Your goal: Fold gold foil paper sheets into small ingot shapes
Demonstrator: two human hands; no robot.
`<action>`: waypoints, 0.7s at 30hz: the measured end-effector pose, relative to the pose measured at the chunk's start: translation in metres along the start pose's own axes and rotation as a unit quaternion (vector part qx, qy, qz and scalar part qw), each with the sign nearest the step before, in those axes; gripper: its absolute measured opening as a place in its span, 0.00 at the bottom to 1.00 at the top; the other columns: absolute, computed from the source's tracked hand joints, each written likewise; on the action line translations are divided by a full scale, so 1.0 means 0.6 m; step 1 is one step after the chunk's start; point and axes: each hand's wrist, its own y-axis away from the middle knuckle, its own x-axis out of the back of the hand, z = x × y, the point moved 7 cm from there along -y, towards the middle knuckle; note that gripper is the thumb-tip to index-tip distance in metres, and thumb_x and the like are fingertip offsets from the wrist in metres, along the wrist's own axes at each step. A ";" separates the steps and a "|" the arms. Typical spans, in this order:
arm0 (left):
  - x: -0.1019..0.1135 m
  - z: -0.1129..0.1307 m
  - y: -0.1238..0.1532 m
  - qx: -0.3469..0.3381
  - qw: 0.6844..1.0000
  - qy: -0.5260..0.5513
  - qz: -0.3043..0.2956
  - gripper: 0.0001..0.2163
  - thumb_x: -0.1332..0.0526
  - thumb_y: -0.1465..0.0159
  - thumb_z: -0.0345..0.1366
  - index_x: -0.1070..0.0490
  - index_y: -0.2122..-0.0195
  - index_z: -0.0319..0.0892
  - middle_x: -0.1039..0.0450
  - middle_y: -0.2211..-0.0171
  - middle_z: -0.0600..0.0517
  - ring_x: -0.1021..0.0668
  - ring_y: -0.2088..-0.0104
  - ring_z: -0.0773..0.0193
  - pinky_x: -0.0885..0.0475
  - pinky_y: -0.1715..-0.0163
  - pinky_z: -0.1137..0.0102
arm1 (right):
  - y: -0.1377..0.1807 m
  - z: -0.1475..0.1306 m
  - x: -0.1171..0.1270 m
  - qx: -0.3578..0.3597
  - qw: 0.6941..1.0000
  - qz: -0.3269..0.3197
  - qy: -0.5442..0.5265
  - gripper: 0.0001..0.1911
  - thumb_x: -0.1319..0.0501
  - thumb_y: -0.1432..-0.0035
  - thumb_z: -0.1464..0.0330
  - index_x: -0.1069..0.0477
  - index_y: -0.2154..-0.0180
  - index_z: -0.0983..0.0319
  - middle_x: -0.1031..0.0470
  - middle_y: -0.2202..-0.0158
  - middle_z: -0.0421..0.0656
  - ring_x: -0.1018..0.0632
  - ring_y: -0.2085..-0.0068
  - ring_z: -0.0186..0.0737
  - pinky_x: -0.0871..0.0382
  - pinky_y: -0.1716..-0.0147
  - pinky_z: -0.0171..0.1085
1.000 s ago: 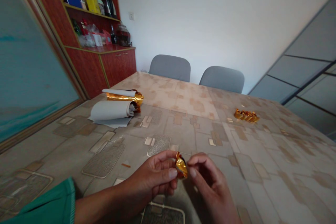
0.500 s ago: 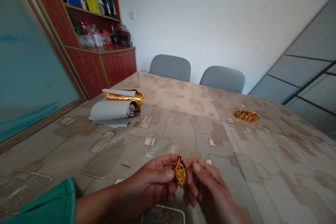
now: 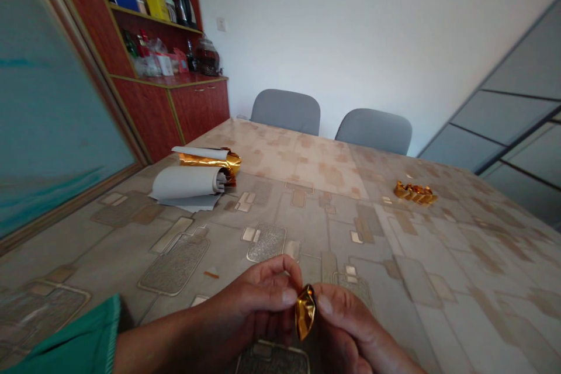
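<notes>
A small folded piece of shiny gold foil paper, pointed at both ends like a little boat, is held above the near part of the table. My left hand pinches its left side between thumb and fingers. From the right, my right hand grips the other side, thumb against the foil near its upper end. The lower fingers of both hands are partly hidden. Toward the right of the table stands a tight row of several similar folded gold foil pieces.
Curled sheets of white-backed paper and gold foil paper lie at the table's left. A small orange scrap rests on the patterned tablecloth. Two grey chairs stand behind, and a red-brown cabinet is at back left.
The folded foil has moved slightly down and right and tilted. My right hand's thumb and fingers have closed onto its right side; half a second ago they were looser.
</notes>
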 end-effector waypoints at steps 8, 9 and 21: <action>0.003 -0.009 -0.004 0.027 0.994 -0.081 0.066 0.15 0.29 0.46 0.33 0.36 0.66 0.43 0.27 0.73 0.56 0.29 0.77 0.72 0.34 0.77 0.78 | -0.004 0.034 0.011 -0.038 0.998 -0.031 0.046 0.26 0.32 0.44 0.46 0.28 0.78 0.60 0.42 0.89 0.30 0.47 0.86 0.26 0.53 0.85 0.31; 0.005 -0.010 -0.005 0.030 0.993 -0.081 0.078 0.14 0.30 0.47 0.31 0.36 0.66 0.43 0.27 0.74 0.57 0.29 0.77 0.72 0.34 0.77 0.77 | -0.004 0.038 0.012 -0.041 0.998 -0.027 0.048 0.27 0.33 0.43 0.46 0.30 0.79 0.60 0.44 0.90 0.30 0.47 0.87 0.25 0.54 0.85 0.30; 0.023 -0.012 -0.014 -0.018 0.993 0.060 0.095 0.13 0.30 0.39 0.33 0.29 0.55 0.41 0.25 0.63 0.52 0.24 0.68 0.70 0.29 0.65 0.74 | 0.013 -0.038 0.042 0.196 0.900 0.161 0.356 0.27 0.32 0.42 0.53 0.28 0.45 0.58 0.21 0.60 0.46 0.22 0.65 0.42 0.28 0.67 0.37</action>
